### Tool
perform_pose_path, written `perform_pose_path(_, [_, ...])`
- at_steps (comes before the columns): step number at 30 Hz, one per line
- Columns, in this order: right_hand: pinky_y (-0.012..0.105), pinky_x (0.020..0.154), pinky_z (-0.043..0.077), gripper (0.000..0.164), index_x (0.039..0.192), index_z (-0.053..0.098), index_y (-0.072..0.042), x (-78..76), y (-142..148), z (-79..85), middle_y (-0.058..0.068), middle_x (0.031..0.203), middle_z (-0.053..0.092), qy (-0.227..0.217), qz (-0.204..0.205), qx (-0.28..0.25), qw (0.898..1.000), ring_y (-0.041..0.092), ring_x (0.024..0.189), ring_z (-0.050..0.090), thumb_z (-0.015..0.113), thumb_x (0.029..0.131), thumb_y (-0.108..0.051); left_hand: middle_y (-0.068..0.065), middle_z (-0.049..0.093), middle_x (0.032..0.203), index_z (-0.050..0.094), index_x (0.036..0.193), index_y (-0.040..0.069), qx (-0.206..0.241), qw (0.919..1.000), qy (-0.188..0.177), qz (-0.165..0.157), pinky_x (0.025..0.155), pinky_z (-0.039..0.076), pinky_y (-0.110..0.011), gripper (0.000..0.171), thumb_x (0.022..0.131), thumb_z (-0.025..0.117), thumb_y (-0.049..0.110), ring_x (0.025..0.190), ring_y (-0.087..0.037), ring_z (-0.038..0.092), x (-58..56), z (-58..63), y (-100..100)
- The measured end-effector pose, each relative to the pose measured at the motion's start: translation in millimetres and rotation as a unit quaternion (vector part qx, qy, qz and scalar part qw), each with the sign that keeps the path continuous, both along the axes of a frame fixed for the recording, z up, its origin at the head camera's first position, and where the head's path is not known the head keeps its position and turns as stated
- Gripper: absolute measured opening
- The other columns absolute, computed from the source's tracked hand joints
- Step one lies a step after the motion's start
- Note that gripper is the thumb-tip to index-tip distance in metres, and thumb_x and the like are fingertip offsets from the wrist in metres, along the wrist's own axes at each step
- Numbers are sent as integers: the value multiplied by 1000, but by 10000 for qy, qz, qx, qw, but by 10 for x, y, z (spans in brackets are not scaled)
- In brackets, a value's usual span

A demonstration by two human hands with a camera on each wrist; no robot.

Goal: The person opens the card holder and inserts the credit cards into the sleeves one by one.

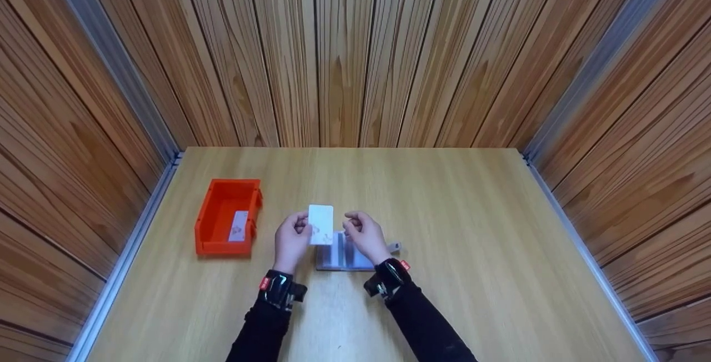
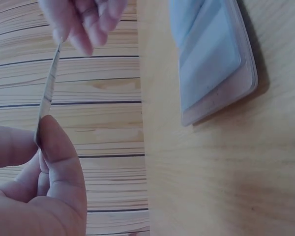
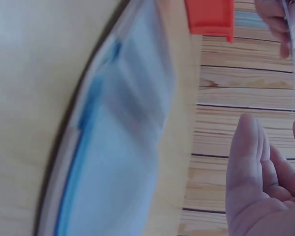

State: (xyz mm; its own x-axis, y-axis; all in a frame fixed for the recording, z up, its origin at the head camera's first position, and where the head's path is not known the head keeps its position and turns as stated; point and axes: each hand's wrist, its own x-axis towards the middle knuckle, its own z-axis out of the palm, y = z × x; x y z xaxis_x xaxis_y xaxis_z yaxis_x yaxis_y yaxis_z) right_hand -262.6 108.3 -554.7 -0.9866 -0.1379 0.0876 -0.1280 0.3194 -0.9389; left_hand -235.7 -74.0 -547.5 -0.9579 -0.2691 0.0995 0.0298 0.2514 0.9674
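My left hand [image 1: 291,242] pinches a white card [image 1: 320,223] by its left edge, thumb in front and fingers behind. The card stands upright above the table, with a small faint print near its bottom. To its right is my right hand [image 1: 367,235], fingers loosely bent and holding nothing, fingertips close to the card's free edge. Below both hands lies an opened card holder [image 1: 329,260] with clear sleeves, partly hidden by the card and right hand. In the left wrist view the card [image 2: 48,91] appears edge-on between the two hands.
An orange-red bin [image 1: 223,247] stands on the table to the left, with another white printed card [image 1: 238,226] inside. A small light tab [image 1: 394,247] sticks out at the holder's right side. Wood-plank walls [image 1: 339,73] close off the table's back and sides.
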Motion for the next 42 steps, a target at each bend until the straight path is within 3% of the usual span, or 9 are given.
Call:
perform_pose_path(4, [46, 76, 57, 32, 122, 55, 13, 38, -40, 45, 15, 92, 63, -143, 56, -482, 9987, 34, 82, 66, 59, 97, -6, -12, 64, 94, 64, 113, -10, 84, 10000, 8, -52, 81, 48, -35, 29, 85, 62, -8, 88, -25, 59, 9, -10, 41])
perform_pose_path(10, [43, 77, 57, 35, 124, 55, 10, 37, -59, 11, 13, 94, 64, -216, 179, -494, 9984, 41, 89, 66, 62, 97, -12, -11, 64, 91, 65, 111, -10, 139, 9999, 30, -30, 78, 48, -31, 27, 84, 62, -8, 86, -23, 59, 22, -24, 90])
perform_pose_path(20, [30, 68, 55, 31, 120, 60, 2, 72, -82, 43, 5, 93, 64, -247, 101, 94, 9996, 17, 79, 63, 66, 95, -14, -12, 65, 93, 65, 113, -10, 319, 9995, -71, -39, 79, 49, -32, 29, 84, 64, -9, 87, -24, 60, 37, -50, 174])
perform_pose_path(31, [29, 72, 53, 28, 115, 62, 2, 81, -94, 49, 4, 94, 64, -8, -172, 370, 9992, 17, 83, 61, 69, 91, -11, -10, 64, 89, 65, 109, -10, 246, 9994, 246, -66, 76, 50, -31, 27, 82, 63, -10, 83, -24, 61, 67, -37, 221])
perform_pose_path(42, [28, 69, 52, 25, 111, 62, 5, 92, -91, 57, 6, 89, 63, 67, -294, 286, 9991, 17, 79, 60, 69, 90, -7, -10, 63, 92, 65, 112, -8, 120, 9998, 15, -130, 80, 50, -34, 28, 84, 65, -8, 87, -23, 60, 44, -71, 246])
